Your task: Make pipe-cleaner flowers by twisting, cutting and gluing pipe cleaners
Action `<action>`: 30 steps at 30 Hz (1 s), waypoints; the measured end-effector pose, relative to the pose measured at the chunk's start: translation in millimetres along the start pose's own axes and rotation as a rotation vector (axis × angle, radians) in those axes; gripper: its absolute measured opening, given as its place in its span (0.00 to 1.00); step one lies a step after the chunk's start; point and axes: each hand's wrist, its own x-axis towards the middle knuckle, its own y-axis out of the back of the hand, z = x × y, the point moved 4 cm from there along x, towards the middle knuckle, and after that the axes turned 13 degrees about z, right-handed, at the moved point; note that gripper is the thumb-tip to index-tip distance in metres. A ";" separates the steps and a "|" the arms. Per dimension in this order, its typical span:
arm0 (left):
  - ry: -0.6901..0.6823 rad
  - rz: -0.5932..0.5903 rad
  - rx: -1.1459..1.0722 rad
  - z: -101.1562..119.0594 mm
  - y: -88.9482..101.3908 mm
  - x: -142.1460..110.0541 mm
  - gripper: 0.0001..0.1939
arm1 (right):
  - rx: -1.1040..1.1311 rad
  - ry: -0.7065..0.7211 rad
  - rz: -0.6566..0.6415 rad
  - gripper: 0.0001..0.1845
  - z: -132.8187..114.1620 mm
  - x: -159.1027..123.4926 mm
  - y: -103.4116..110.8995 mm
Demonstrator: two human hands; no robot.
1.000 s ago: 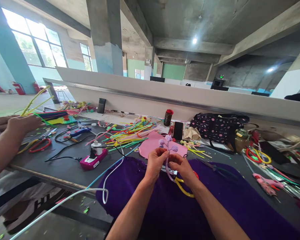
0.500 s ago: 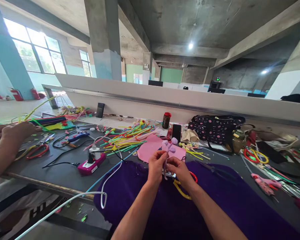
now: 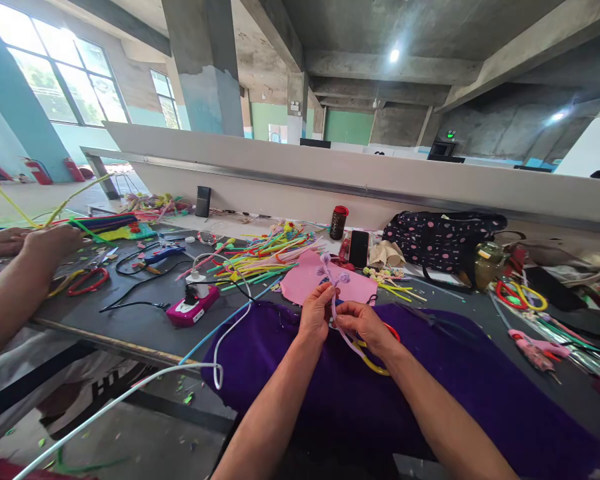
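Observation:
A lilac pipe-cleaner flower (image 3: 325, 267) with small fuzzy loops at its top stands upright between my hands. My left hand (image 3: 317, 310) is closed, thumb and fingers pinching its stem just below the loops. Slightly lower and to the right, my right hand (image 3: 363, 323) pinches the same stem, whose tail slants down to the right over the purple cloth (image 3: 430, 387). Scissors with red and yellow handles (image 3: 377, 367) lie partly hidden under my right hand. Behind the flower is a pink sheet (image 3: 303, 277).
A heap of coloured pipe cleaners (image 3: 260, 263) lies beyond my left hand, near a magenta power strip (image 3: 193, 307) with cables. Further back are a phone (image 3: 359, 249), a red-lidded bottle (image 3: 339, 222) and a dotted bag (image 3: 443, 243). Another person's hands (image 3: 50, 247) work at far left.
The flower's lower stem, which hung nearly straight down, now slants to the right. Both my hands keep their pinch on it. The view has shifted a little.

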 end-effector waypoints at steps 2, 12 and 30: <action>-0.005 -0.004 0.025 -1.4 -0.2 0.0 0.17 | 0.037 -0.012 0.002 0.11 0.8 1.7 -0.1; 0.069 -0.114 0.267 -1.6 -1.3 -9.6 0.16 | 0.051 0.083 0.083 0.10 -3.1 13.9 19.4; -0.283 -0.024 0.504 14.1 -1.2 -12.3 0.12 | -0.359 0.253 0.081 0.10 -16.0 13.4 32.0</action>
